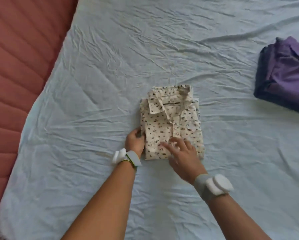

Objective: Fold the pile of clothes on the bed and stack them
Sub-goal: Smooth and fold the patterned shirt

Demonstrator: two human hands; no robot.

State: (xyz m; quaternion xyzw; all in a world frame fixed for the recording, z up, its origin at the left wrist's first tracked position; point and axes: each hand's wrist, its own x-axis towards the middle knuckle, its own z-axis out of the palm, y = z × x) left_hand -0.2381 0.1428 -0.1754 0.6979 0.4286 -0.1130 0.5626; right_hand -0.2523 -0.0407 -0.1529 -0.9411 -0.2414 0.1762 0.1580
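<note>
Right hand [181, 155] lies flat, fingers spread, on folded printed shirt [171, 123]; left hand [134, 140] grips its left edge. Purple stack [283, 73] well apart.

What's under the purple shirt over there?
The purple shirt lies on top of something darker, navy or black, folded on the blue sheet. Only its edges show, so what it is stays hidden.

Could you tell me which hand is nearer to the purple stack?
Right. The right hand rests on the shirt, toward the purple stack; the left hand is at the shirt's far edge.
</note>
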